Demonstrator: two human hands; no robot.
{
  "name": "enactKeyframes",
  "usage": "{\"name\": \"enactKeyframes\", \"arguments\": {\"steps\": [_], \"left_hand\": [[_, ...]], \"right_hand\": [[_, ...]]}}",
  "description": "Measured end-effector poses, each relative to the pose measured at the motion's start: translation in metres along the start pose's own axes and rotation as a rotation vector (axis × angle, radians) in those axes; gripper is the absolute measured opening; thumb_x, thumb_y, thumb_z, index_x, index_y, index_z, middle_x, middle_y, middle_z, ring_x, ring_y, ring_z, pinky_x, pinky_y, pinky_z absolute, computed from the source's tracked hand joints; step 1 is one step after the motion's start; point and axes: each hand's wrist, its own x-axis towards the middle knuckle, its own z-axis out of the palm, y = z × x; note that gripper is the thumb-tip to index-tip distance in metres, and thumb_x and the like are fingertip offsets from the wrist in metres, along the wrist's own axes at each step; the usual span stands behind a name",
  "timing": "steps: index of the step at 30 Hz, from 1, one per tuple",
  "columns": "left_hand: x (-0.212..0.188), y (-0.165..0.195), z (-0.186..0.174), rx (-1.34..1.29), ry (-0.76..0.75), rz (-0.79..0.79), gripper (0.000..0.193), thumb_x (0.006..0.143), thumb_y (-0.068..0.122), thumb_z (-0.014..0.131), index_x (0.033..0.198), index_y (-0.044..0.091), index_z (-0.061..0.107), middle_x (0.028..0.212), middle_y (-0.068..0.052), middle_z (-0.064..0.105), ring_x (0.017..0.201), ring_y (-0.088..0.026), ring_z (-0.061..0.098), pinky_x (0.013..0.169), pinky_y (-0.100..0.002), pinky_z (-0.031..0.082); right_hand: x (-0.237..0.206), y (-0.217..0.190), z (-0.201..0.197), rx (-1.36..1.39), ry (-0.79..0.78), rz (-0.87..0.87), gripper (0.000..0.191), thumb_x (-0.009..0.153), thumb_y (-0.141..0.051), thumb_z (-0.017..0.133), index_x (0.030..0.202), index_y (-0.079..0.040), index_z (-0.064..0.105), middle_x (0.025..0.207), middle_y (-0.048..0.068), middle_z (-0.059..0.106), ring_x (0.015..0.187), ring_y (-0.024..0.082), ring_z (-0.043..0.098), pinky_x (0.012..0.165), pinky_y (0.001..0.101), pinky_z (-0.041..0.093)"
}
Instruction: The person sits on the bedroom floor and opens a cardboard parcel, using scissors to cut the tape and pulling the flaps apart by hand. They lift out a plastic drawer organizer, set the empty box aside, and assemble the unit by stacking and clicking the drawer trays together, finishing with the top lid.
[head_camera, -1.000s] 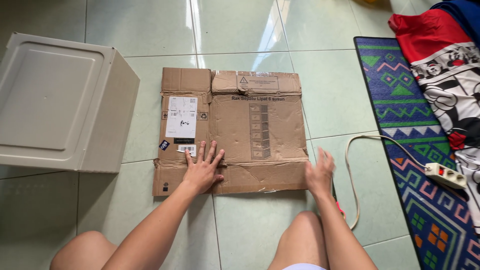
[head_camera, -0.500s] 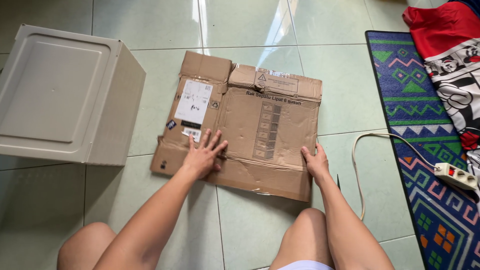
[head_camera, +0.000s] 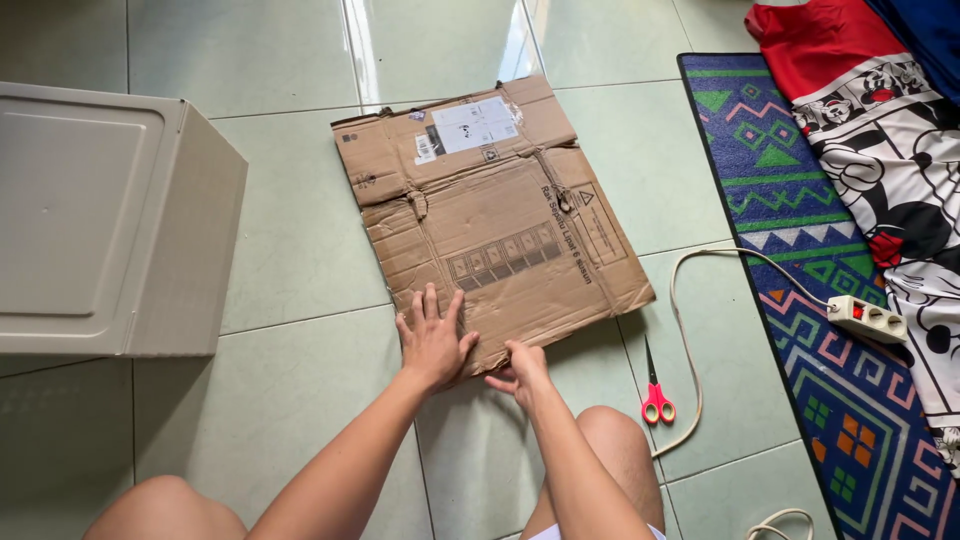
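A flattened brown cardboard box (head_camera: 490, 210) lies on the pale green tiled floor, turned at an angle, with a white label near its far edge. My left hand (head_camera: 433, 338) rests flat on its near corner, fingers spread. My right hand (head_camera: 520, 368) pinches the near edge of the cardboard just to the right of the left hand. My bare knees show at the bottom of the view.
A beige plastic box (head_camera: 100, 220) stands at the left. Red-handled scissors (head_camera: 655, 392) lie on the floor right of my knee, beside a white cable leading to a power strip (head_camera: 866, 318). A patterned blue rug (head_camera: 810, 300) and a red and white printed cloth (head_camera: 880, 140) lie at the right.
The cardboard has been rotated on the floor, its label now at the far edge. My right hand moved from the right corner to the near edge beside my left hand.
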Motion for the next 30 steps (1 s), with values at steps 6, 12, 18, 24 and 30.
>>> {"name": "enactKeyframes", "arguments": {"steps": [6,12,18,24,30], "left_hand": [[0.022,-0.031,0.000,0.095,-0.064,0.039,0.081,0.092,0.058,0.062,0.159,0.035,0.024,0.170,-0.012,0.007,0.155,-0.036,0.005,0.119,-0.068,0.010],[0.047,-0.042,0.005,0.100,-0.097,0.036,0.081,0.092,0.057,0.062,0.160,0.037,0.022,0.170,-0.011,0.003,0.156,-0.035,0.002,0.121,-0.065,0.008],[0.068,-0.035,0.004,0.139,-0.119,0.047,0.081,0.092,0.056,0.062,0.160,0.038,0.021,0.171,-0.010,0.002,0.157,-0.034,0.001,0.122,-0.064,0.007],[0.048,-0.028,-0.015,-0.024,-0.049,-0.109,0.094,0.082,0.048,0.079,0.157,0.036,0.025,0.169,-0.014,0.005,0.156,-0.037,0.005,0.120,-0.063,0.009],[-0.006,-0.060,-0.059,-0.951,0.102,-0.457,0.112,0.067,0.042,0.093,0.150,0.005,0.028,0.148,-0.021,0.041,0.134,-0.032,0.045,0.109,-0.046,0.043]], "right_hand": [[0.021,-0.051,-0.026,0.206,0.332,-0.235,0.069,0.088,-0.046,0.080,0.138,-0.002,0.060,0.131,0.020,0.066,0.093,0.028,0.048,0.071,0.0475,0.040],[0.019,-0.124,-0.080,0.533,0.007,-0.330,0.053,0.085,-0.035,0.076,0.132,-0.015,0.059,0.130,0.004,0.066,0.122,0.027,0.059,0.104,0.0567,0.046],[0.018,-0.141,-0.096,0.305,0.036,-0.472,0.038,0.088,-0.021,0.075,0.122,-0.008,0.065,0.116,0.008,0.071,0.103,0.027,0.070,0.082,0.0558,0.059],[0.026,-0.108,-0.125,0.319,-0.123,-0.464,0.027,0.095,-0.015,0.072,0.119,-0.003,0.066,0.110,0.011,0.070,0.096,0.027,0.070,0.076,0.0518,0.060],[-0.015,-0.072,-0.118,0.456,-0.227,-0.455,0.033,0.098,-0.015,0.066,0.128,-0.002,0.062,0.123,0.010,0.069,0.115,0.024,0.064,0.092,0.0501,0.054]]}}
